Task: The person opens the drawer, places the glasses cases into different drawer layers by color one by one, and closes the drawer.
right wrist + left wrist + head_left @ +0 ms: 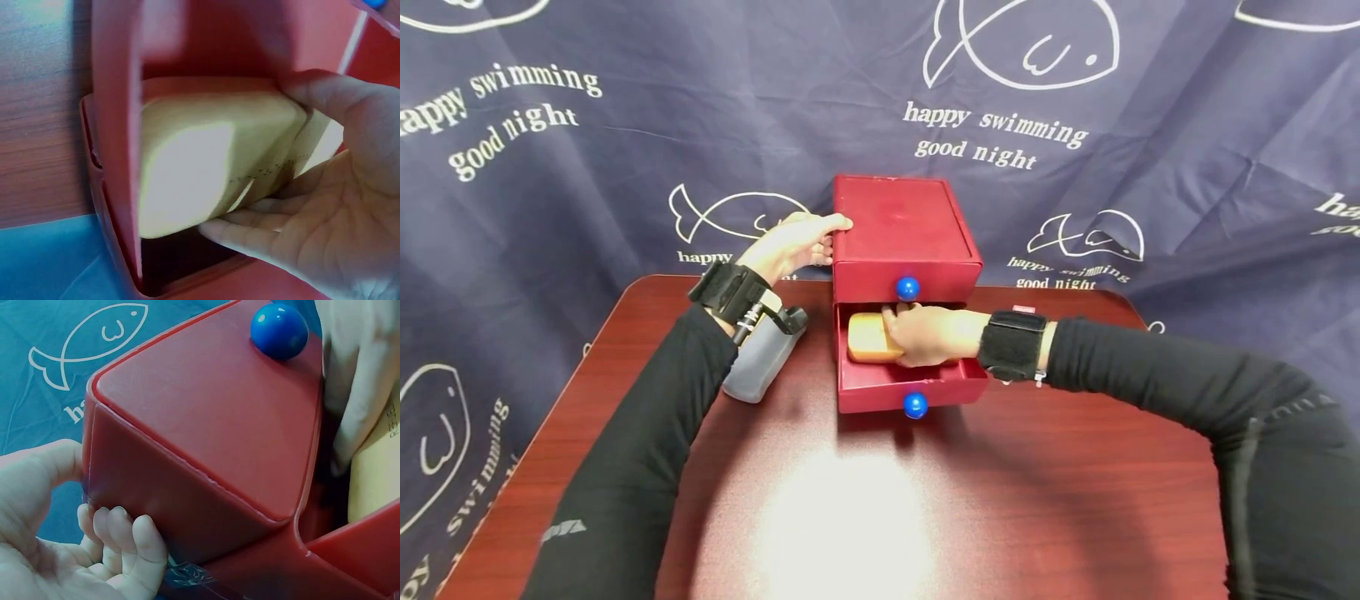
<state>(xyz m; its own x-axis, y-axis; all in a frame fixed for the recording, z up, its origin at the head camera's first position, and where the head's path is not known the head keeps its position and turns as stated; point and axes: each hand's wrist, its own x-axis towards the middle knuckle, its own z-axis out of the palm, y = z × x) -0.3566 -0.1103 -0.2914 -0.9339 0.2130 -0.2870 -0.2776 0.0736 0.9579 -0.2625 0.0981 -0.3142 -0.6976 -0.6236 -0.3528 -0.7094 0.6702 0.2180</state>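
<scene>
Grasping the yellow block [867,338] in the pulled-out lower drawer [874,401], your right hand [921,335] covers its right part; its long axis runs left to right, one rounded end pointing left. Your left hand [793,243] grips the red cabinet's [898,221] left edge, beside the closed upper drawer [867,283].

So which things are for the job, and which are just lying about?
Seem part of the job:
- red drawer box, steadied by the left hand
- its open lower drawer
- yellow block inside, held by the right hand

Seem just there:
- grey object on the table
- fish-print curtain behind
</scene>
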